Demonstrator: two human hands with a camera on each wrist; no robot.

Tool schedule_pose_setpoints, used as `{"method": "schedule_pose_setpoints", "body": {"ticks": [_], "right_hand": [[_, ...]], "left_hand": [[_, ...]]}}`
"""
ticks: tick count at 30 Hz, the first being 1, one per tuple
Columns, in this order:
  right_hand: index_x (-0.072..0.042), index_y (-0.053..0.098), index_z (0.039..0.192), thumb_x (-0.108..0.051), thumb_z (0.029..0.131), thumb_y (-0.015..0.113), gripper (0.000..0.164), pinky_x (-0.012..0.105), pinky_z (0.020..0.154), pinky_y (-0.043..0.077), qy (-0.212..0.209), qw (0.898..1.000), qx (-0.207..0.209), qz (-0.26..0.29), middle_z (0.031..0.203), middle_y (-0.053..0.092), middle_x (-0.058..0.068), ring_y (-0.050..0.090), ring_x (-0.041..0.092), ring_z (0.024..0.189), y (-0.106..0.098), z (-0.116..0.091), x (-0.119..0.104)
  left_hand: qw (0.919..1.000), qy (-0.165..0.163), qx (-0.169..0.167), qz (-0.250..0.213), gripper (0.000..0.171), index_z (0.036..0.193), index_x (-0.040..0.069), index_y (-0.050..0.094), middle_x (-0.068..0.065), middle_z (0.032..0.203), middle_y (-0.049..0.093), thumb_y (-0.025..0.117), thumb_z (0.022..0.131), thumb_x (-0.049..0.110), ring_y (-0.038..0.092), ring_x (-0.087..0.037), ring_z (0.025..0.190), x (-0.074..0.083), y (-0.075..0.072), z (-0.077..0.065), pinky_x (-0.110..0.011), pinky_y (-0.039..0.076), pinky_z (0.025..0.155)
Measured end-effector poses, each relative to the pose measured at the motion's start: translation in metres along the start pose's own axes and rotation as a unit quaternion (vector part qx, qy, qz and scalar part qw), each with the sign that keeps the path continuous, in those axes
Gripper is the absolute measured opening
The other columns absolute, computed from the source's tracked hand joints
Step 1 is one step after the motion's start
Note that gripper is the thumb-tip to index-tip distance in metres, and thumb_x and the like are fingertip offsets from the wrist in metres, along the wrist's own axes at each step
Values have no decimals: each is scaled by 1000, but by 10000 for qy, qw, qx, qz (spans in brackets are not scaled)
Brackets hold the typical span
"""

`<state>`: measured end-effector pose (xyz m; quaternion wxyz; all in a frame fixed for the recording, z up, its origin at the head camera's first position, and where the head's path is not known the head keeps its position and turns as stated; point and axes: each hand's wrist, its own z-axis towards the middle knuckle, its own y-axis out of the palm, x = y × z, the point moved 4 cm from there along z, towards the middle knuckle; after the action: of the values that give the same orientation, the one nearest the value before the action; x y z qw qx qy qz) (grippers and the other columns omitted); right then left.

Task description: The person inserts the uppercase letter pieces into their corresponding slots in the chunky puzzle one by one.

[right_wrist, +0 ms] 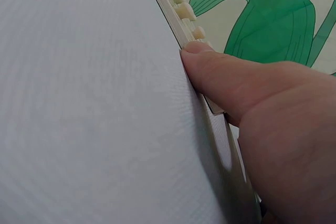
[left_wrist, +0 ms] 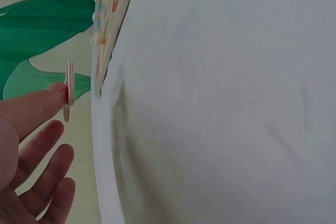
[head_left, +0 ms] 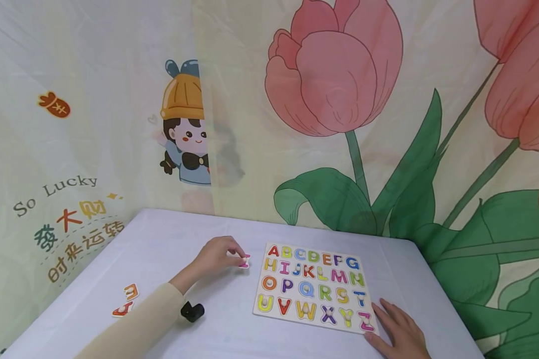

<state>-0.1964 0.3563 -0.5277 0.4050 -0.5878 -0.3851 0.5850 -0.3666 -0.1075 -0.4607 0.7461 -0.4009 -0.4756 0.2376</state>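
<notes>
Just left of the letter puzzle board [head_left: 314, 289], my left hand [head_left: 217, 257] pinches a pink letter piece [head_left: 245, 261] between thumb and fingers. In the left wrist view the wooden letter piece [left_wrist: 70, 90] appears edge-on, with the other fingers of the left hand [left_wrist: 31, 145] spread loosely below. Which letter it is, I cannot tell for sure. My right hand [head_left: 400, 329] rests at the board's near right corner, its fingers extended along the right side. In the right wrist view, the thumb of the right hand [right_wrist: 278, 114] presses against the board's edge [right_wrist: 176, 22].
An orange letter piece [head_left: 131, 291] and a red letter piece [head_left: 123, 309] lie on the white table [head_left: 224, 319] at the left. Beside the left forearm sits a small black object [head_left: 192, 311]. A printed curtain [head_left: 247, 114] hangs behind the table.
</notes>
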Motion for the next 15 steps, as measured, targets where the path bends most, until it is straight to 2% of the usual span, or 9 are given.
{"method": "schedule_pose_setpoints", "body": {"ticks": [7, 15], "right_hand": [[-3, 51, 156, -72, 89, 70, 98, 84, 110, 25, -18, 10000, 3, 7, 160, 40, 26, 31, 58, 143, 1, 0, 1], [-3, 50, 156, -72, 89, 70, 99, 84, 110, 24, 8, 10000, -30, 10, 161, 39, 27, 31, 58, 143, 0, 0, 1]], "left_hand": [[9994, 64, -245, -239, 9, 89, 31, 82, 16, 94, 70, 91, 86, 31, 63, -12, 96, 29, 27, 20, -41, 50, 91], [9989, 99, -374, -279, 10, 85, 32, 81, 16, 93, 69, 91, 86, 30, 61, -12, 94, 51, 51, 37, -40, 49, 91]]}}
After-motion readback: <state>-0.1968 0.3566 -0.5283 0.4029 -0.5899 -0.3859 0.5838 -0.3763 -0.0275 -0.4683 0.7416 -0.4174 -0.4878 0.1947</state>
